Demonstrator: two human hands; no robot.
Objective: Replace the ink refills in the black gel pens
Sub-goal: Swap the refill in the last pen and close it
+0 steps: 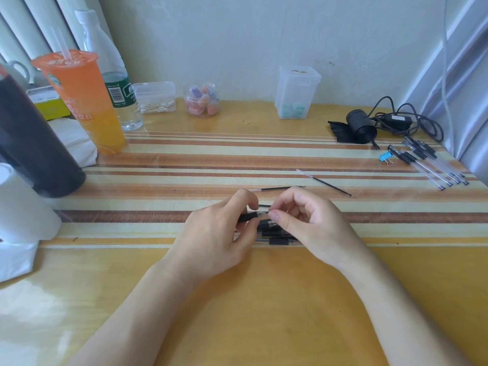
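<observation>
Black-gripped clear gel pen held above the pen pile: your left hand grips its barrel steady, your right hand pinches the tip end, likely to unscrew it.

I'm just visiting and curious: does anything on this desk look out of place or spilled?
Nothing spilled or damaged. Two loose ink refills lie askew on the striped mat, beyond the left hand and right hand holding a black pen.
</observation>
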